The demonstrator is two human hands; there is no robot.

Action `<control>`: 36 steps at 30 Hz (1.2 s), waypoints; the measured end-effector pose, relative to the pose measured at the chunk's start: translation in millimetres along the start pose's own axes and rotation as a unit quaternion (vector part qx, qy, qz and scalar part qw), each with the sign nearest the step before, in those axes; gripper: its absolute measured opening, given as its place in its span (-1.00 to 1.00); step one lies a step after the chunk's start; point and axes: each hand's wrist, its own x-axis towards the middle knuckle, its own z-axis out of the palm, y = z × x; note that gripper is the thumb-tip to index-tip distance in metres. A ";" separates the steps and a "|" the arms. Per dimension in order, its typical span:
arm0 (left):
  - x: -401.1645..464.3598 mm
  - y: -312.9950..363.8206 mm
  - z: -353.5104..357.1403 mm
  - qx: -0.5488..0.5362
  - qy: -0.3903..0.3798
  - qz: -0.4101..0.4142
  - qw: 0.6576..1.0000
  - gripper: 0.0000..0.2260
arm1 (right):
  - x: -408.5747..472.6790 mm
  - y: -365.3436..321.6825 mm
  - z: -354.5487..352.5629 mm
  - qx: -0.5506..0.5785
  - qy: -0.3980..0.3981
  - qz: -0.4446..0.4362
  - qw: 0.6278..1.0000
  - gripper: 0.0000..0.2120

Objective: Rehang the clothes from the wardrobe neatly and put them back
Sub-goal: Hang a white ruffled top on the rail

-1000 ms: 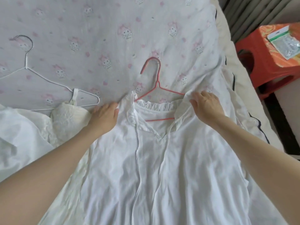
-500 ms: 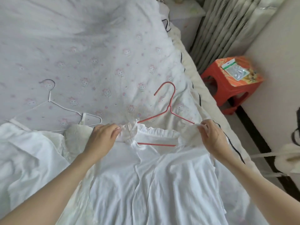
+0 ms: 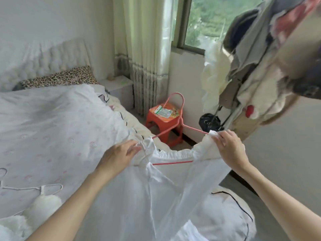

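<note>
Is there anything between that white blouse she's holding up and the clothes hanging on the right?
Nothing visible does. Both hands, left and right, grip the white blouse on its pink hanger; open air separates it from the hanging clothes.

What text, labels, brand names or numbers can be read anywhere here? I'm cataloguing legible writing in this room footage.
None can be read.
Packet on the red stool: green and white print, too small and blurred to read.
Bed cover: dark marks near its edge, not legible as text.
White garment on the pink hanger: no label or print shows.
</note>
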 end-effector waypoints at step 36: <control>-193.9 702.6 169.3 -0.369 -0.093 0.419 0.824 -0.73 | -507.1 96.3 -611.1 -0.377 0.374 0.305 0.791 -0.59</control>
